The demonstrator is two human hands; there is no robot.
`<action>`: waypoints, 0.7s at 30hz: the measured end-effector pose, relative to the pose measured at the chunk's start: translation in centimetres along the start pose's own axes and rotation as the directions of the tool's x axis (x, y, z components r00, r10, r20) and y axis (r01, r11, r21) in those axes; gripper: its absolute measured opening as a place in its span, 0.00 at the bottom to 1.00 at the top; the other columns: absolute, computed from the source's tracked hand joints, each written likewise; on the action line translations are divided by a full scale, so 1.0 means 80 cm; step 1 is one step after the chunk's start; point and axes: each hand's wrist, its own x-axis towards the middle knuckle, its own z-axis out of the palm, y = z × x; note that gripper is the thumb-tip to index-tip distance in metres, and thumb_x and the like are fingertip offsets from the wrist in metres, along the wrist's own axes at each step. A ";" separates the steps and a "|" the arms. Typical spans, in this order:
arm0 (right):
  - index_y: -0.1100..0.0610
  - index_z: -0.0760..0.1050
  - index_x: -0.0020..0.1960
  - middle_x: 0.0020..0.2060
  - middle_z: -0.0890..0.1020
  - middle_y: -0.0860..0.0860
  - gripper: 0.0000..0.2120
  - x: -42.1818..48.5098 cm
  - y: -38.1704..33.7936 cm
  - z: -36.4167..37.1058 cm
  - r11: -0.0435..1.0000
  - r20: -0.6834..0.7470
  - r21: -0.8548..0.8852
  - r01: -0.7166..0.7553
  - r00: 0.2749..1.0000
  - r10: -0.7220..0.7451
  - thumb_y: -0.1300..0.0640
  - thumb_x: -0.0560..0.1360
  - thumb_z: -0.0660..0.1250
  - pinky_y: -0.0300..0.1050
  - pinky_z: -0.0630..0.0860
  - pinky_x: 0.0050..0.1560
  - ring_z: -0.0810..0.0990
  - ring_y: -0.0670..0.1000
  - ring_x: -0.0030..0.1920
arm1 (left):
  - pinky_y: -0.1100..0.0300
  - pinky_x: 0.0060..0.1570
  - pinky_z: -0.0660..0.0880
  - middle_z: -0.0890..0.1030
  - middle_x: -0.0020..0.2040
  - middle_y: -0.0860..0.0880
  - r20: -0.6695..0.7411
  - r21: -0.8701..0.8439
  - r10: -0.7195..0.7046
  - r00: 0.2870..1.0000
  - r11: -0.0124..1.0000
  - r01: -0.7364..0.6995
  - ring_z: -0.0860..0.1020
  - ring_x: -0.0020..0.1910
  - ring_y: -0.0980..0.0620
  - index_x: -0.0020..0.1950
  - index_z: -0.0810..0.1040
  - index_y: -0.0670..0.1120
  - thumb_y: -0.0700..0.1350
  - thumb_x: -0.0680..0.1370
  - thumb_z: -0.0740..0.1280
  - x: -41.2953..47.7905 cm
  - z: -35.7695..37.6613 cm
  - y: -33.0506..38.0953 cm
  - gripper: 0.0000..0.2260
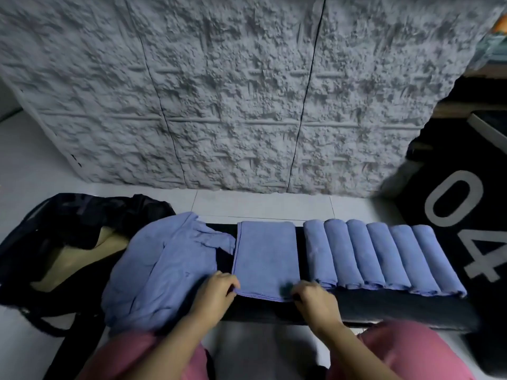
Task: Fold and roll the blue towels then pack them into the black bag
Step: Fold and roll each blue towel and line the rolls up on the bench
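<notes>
A folded blue towel (266,256) lies flat as a long strip on a low black bench (384,308). My left hand (215,293) pinches its near left corner, and my right hand (315,298) pinches its near right corner. Right of it, several rolled blue towels (384,256) lie side by side in a row. A loose heap of unfolded blue towels (164,267) sits at the bench's left end. The black bag (68,242) stands open on the floor further left.
A grey rough-textured wall panel (233,91) rises behind the bench. A black box with white "04" (466,215) stands at the right. White floor tiles (260,207) run between bench and wall. My knees in pink trousers (406,352) are at the bottom.
</notes>
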 end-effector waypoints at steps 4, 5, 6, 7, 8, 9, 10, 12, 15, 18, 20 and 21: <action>0.49 0.75 0.50 0.49 0.81 0.47 0.05 -0.005 0.006 0.021 0.988 0.023 0.132 -0.075 0.997 0.073 0.53 0.75 0.62 0.44 0.69 0.39 0.78 0.52 0.51 | 0.57 0.43 0.75 0.78 0.37 0.55 0.096 -0.066 -0.101 0.990 0.992 0.107 0.76 0.40 0.55 0.41 0.78 0.49 0.40 0.72 0.71 -0.004 0.008 -0.015 0.04; 0.49 0.75 0.49 0.47 0.81 0.48 0.04 -0.005 0.008 0.024 0.968 0.031 0.224 -0.116 0.993 0.111 0.52 0.75 0.64 0.44 0.69 0.39 0.79 0.52 0.49 | 0.58 0.43 0.75 0.77 0.36 0.56 0.115 -0.121 -0.149 0.982 0.979 0.163 0.75 0.37 0.57 0.41 0.78 0.49 0.40 0.72 0.71 -0.005 0.010 -0.019 0.05; 0.49 0.74 0.47 0.45 0.81 0.48 0.03 -0.004 0.010 0.026 0.930 0.045 0.333 -0.159 0.987 0.153 0.52 0.74 0.67 0.44 0.71 0.39 0.79 0.52 0.47 | 0.58 0.42 0.75 0.76 0.35 0.57 0.125 -0.165 -0.200 0.972 0.962 0.219 0.75 0.36 0.57 0.41 0.78 0.49 0.39 0.72 0.71 -0.005 0.011 -0.021 0.05; 0.50 0.74 0.46 0.43 0.81 0.48 0.05 -0.003 0.011 0.028 0.877 0.066 0.437 -0.199 0.980 0.190 0.52 0.72 0.70 0.44 0.72 0.40 0.79 0.51 0.45 | 0.59 0.41 0.74 0.76 0.35 0.56 0.130 -0.204 -0.247 0.960 0.941 0.270 0.75 0.35 0.56 0.42 0.78 0.48 0.39 0.72 0.71 -0.005 0.014 -0.024 0.05; 0.50 0.74 0.44 0.42 0.81 0.49 0.07 -0.001 0.012 0.031 0.821 0.087 0.523 -0.229 0.972 0.216 0.53 0.71 0.72 0.44 0.74 0.41 0.79 0.51 0.43 | 0.61 0.41 0.73 0.76 0.34 0.55 0.136 -0.233 -0.283 0.950 0.922 0.308 0.76 0.36 0.54 0.43 0.78 0.47 0.39 0.73 0.71 -0.004 0.017 -0.026 0.04; 0.51 0.73 0.44 0.41 0.81 0.50 0.09 0.000 0.011 0.034 0.780 0.100 0.574 -0.249 0.967 0.235 0.55 0.70 0.73 0.44 0.75 0.42 0.79 0.50 0.42 | 0.61 0.41 0.73 0.77 0.34 0.54 0.145 -0.262 -0.310 0.940 0.904 0.339 0.77 0.38 0.52 0.43 0.79 0.45 0.38 0.73 0.71 -0.003 0.019 -0.028 0.03; 0.52 0.73 0.43 0.40 0.81 0.50 0.09 0.002 0.011 0.038 0.759 0.099 0.598 -0.257 0.964 0.248 0.56 0.69 0.74 0.44 0.75 0.42 0.79 0.50 0.41 | 0.61 0.42 0.73 0.78 0.34 0.52 0.156 -0.291 -0.335 0.929 0.883 0.367 0.78 0.40 0.51 0.42 0.78 0.45 0.38 0.73 0.70 -0.001 0.022 -0.030 0.03; 0.53 0.73 0.43 0.40 0.81 0.51 0.10 0.002 0.007 0.043 0.767 0.061 0.593 -0.246 0.963 0.262 0.56 0.69 0.74 0.46 0.77 0.42 0.79 0.51 0.40 | 0.60 0.42 0.74 0.78 0.33 0.52 0.151 -0.347 -0.382 0.912 0.843 0.411 0.79 0.41 0.49 0.38 0.75 0.47 0.38 0.73 0.70 0.000 0.028 -0.031 0.07; 0.53 0.68 0.46 0.44 0.75 0.49 0.10 -0.001 0.001 0.049 0.937 -0.147 0.337 -0.089 0.978 0.145 0.58 0.71 0.70 0.51 0.74 0.36 0.75 0.52 0.42 | 0.60 0.36 0.71 0.75 0.33 0.52 -0.015 -0.296 -0.375 0.927 0.887 0.354 0.75 0.36 0.51 0.37 0.71 0.49 0.39 0.70 0.74 0.002 0.033 -0.029 0.12; 0.53 0.72 0.42 0.41 0.73 0.47 0.13 -0.004 0.000 0.053 0.970 -0.339 -0.113 0.217 0.909 -0.243 0.62 0.64 0.74 0.43 0.64 0.26 0.70 0.50 0.41 | 0.56 0.37 0.72 0.74 0.38 0.52 -0.175 0.082 0.010 0.985 0.997 0.004 0.71 0.40 0.51 0.36 0.74 0.48 0.38 0.64 0.76 0.003 0.036 -0.032 0.12; 0.53 0.76 0.39 0.38 0.75 0.46 0.15 -0.006 0.005 0.060 0.932 -0.334 -0.217 0.290 0.875 -0.350 0.64 0.58 0.78 0.40 0.61 0.25 0.69 0.49 0.39 | 0.58 0.33 0.74 0.76 0.37 0.53 -0.141 0.290 0.247 0.959 0.936 -0.199 0.68 0.39 0.53 0.34 0.77 0.49 0.36 0.59 0.78 0.002 0.040 -0.036 0.13; 0.53 0.77 0.39 0.38 0.76 0.46 0.15 -0.006 0.009 0.065 0.930 -0.342 -0.217 0.298 0.869 -0.358 0.64 0.58 0.78 0.41 0.64 0.26 0.69 0.50 0.39 | 0.59 0.31 0.74 0.76 0.36 0.54 -0.114 0.322 0.295 0.949 0.914 -0.246 0.68 0.39 0.54 0.35 0.79 0.48 0.36 0.58 0.79 0.001 0.042 -0.038 0.14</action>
